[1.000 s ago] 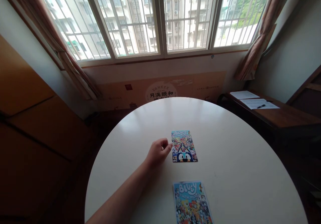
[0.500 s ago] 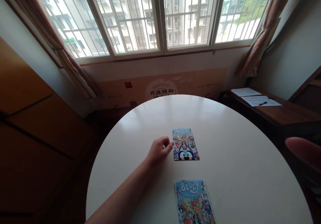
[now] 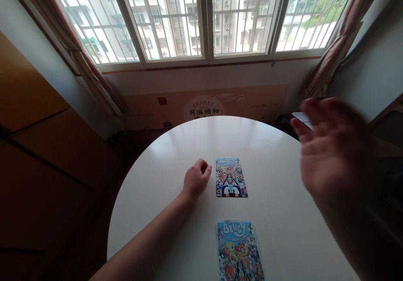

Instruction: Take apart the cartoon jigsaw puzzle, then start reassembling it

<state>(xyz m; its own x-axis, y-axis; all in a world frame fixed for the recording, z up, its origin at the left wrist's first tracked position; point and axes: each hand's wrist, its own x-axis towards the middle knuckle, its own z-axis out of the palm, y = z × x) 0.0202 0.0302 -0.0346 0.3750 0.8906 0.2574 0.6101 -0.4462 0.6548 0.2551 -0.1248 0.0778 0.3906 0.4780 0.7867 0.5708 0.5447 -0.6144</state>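
On the white round table (image 3: 151,214) lies a small jigsaw-like picture (image 3: 231,178) with a Bluey title and a blue cartoon dog's head at its bottom. Just left of it rests my left hand (image 3: 197,178), fingers curled in, a small gap showing between thumb and index finger, nothing seen in it. It is apart from the picture. Closer to me is a second Bluey picture card (image 3: 239,247), glossy and cut off by the lower frame edge. My right hand (image 3: 330,151) is raised at the right, blurred, palm showing and fingers apart, holding nothing visible.
Beyond the table stands a wall with a tan printed banner (image 3: 233,100) under barred windows. Brown cabinets (image 3: 47,146) are at the left. At the right, papers (image 3: 302,117) on a side desk are partly hidden behind my right hand.
My right hand has come in from the right edge and risen into view. My left hand has drawn slightly away from the jigsaw-like picture. The view has shifted a little.
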